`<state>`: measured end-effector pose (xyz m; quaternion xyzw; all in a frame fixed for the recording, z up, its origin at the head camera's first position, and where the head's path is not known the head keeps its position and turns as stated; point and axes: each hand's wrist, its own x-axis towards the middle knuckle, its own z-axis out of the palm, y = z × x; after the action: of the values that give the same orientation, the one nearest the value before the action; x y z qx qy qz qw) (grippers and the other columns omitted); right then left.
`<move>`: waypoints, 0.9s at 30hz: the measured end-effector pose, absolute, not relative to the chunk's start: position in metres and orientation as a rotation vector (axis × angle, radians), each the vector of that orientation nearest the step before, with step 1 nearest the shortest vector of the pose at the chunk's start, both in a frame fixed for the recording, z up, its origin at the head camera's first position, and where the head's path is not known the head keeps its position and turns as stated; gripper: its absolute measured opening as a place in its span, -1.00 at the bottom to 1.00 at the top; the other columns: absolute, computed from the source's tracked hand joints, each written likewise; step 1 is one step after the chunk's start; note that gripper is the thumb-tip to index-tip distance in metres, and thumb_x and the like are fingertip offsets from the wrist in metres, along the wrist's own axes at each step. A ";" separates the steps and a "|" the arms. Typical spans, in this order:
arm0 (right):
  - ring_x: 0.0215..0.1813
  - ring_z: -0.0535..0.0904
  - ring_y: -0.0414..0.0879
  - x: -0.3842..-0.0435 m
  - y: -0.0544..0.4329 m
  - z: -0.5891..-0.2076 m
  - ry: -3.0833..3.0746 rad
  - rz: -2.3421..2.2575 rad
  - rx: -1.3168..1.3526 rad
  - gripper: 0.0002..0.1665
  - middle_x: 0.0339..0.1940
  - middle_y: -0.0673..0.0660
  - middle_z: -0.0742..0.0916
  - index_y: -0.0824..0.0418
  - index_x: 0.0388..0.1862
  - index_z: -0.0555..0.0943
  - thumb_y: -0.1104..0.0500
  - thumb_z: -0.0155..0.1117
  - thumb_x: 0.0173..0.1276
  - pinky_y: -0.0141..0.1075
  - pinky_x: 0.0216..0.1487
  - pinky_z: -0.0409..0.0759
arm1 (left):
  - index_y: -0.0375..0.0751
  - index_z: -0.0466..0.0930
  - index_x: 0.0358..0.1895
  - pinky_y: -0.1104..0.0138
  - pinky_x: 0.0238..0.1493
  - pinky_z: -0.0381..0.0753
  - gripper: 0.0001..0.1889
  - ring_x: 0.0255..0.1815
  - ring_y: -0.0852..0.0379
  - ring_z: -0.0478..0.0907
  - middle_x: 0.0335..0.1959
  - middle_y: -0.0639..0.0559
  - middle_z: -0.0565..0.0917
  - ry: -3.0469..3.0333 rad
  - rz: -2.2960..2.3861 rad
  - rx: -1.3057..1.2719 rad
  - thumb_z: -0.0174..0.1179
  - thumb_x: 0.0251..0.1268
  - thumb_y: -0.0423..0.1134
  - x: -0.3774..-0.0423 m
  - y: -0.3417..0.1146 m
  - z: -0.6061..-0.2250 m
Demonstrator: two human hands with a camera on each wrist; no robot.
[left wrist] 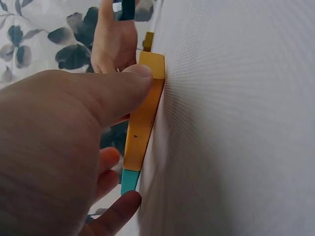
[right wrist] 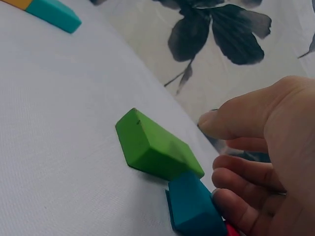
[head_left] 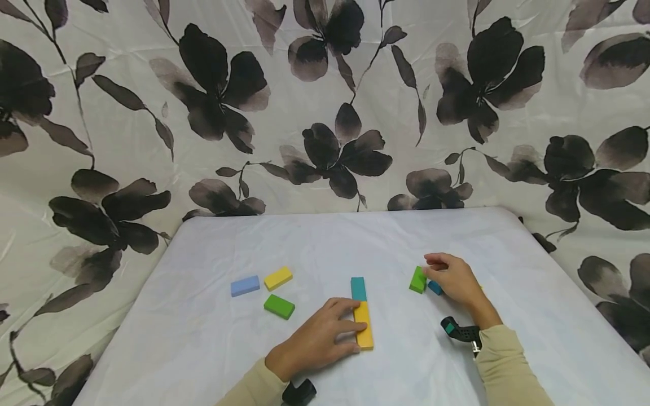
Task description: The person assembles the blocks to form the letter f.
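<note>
A teal block (head_left: 358,288) lies end to end with a yellow length (head_left: 363,332) on the white table; whether the yellow is one block or two I cannot tell. My left hand (head_left: 327,332) rests against the yellow, fingers spread along it. In the left wrist view its thumb (left wrist: 135,73) touches the yellow's near end. Farther right, my right hand (head_left: 454,280) hovers with loosely bent fingers beside a green block (right wrist: 157,147) and a blue block (right wrist: 194,204), which touch or nearly touch. Nothing shows between thumb and fingers. A red piece (right wrist: 231,230) peeks out below that hand.
On the left side lie a light-blue block (head_left: 245,286), a yellow block (head_left: 278,278) and another green block (head_left: 279,307). A yellow bit shows behind the right wrist. The white-covered table (head_left: 213,349) ends at a floral cloth (head_left: 325,101) hanging behind it.
</note>
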<state>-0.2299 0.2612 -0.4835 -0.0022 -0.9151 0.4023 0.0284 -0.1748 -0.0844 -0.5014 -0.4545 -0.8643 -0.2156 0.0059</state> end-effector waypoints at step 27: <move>0.19 0.54 0.22 -0.221 0.255 -0.486 -2.870 1.016 0.070 -0.48 0.16 0.30 0.63 0.26 0.24 0.61 0.04 0.37 0.38 0.14 0.13 0.51 | 0.19 0.62 0.27 0.07 0.42 0.33 -0.57 0.53 0.01 0.15 0.56 -0.07 0.19 -2.841 -0.746 -1.345 0.28 0.36 0.09 -0.173 -0.084 -0.501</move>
<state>-0.2213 0.2547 -0.4860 0.0229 -0.9413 0.3332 0.0479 -0.1733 -0.0837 -0.5014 -0.4159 -0.8785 -0.2306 -0.0445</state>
